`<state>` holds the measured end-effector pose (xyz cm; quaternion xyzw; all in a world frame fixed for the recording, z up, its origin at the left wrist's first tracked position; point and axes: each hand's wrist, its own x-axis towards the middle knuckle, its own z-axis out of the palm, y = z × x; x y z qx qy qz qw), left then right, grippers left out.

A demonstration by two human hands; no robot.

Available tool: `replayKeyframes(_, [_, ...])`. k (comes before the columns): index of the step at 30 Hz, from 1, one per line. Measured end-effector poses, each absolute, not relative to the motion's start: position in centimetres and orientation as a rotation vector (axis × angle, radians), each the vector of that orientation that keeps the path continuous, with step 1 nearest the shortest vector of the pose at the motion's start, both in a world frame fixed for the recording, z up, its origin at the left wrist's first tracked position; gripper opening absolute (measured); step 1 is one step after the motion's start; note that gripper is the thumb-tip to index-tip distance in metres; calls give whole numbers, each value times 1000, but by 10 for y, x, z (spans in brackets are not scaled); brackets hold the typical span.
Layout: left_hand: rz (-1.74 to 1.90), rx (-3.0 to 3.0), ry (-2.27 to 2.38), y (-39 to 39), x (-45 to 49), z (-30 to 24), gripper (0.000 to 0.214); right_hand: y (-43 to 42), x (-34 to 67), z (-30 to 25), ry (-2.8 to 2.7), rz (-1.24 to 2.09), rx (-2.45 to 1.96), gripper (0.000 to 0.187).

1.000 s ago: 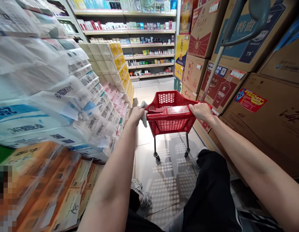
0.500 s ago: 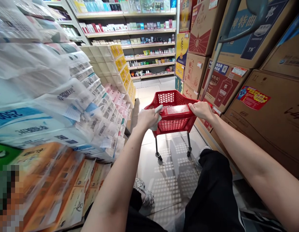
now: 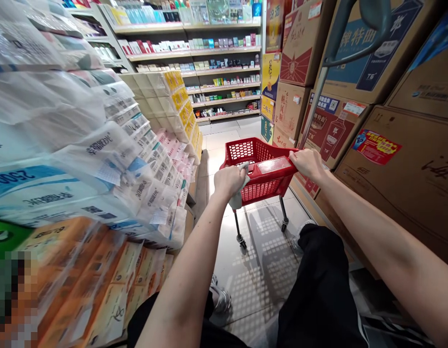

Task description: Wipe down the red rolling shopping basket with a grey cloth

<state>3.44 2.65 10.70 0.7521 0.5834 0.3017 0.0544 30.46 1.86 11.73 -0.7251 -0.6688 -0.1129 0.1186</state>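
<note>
A small red shopping cart (image 3: 258,186) with a mesh basket stands on the tiled aisle floor in front of me. My left hand (image 3: 229,180) is closed over the left end of its handle, with a white cloth (image 3: 240,197) bunched under the fingers. At the handle's right end my right hand (image 3: 308,162) is wrapped round the bar. The basket looks empty from here. Below, my black trousers and one sandalled foot (image 3: 220,297) show.
Stacked packs of tissue and toilet paper (image 3: 100,159) crowd the left side. Tall brown cartons (image 3: 383,145) line the right, with a grey metal trolley handle (image 3: 339,53) leaning on them. Shelves of small goods (image 3: 216,63) close the aisle's far end.
My left hand with the cloth has moved from the cart's left corner onto the handle. The cart has shifted slightly right and closer.
</note>
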Motion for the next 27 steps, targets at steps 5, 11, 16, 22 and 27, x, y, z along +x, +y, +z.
replayKeyframes(5, [1337, 2118, 1568, -10, 57, 101, 26, 14, 276, 123, -1819, -78, -2086, 74])
replayKeyframes(11, [1421, 2214, 1254, -39, 57, 93, 22, 26, 268, 122, -1752, 30, -2120, 57])
replayKeyframes(16, [1255, 2252, 1056, -13, 16, 96, 17, 26, 268, 121, -1824, 31, -1989, 48])
replayKeyframes(22, [1481, 1580, 1084, 6, -20, 82, 15, 27, 258, 121, -1791, -18, -2011, 48])
replayKeyframes(27, [1599, 1303, 1046, -17, -5, 74, 15, 30, 254, 117, -1728, -63, -2150, 54])
